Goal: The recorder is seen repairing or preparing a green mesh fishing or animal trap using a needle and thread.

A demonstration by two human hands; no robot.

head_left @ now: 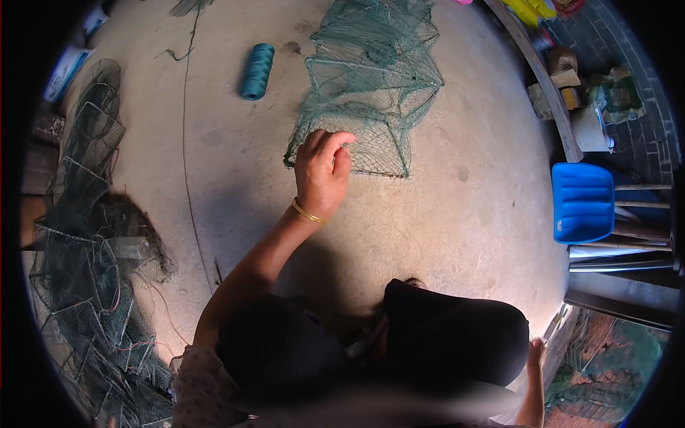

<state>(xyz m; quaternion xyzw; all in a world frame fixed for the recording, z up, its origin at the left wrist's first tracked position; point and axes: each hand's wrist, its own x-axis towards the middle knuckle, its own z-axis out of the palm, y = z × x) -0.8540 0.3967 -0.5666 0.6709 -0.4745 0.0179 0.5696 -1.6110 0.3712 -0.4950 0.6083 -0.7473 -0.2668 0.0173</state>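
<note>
A green mesh net trap (371, 78) with a square wire frame lies stretched out ahead of me on the floor. My left hand (321, 171), with a gold bangle on its wrist, is over the trap's near end. Its fingers are curled and the thumb is close to the index finger; whatever they pinch is too fine to make out. Far to the right, beside my knee, is my right hand (536, 353). It looks closed, small in the picture, and what it grips cannot be made out. Left of the trap lies a spool of teal twine (257, 71).
Dark folded netting (93, 285) is heaped along the left side. A thin cord (187, 143) runs over the concrete floor (471, 214). On the right are a blue plastic scoop (584, 203), a wooden plank (539, 71) and several boxes. My dark-clothed knees (457, 335) are close below.
</note>
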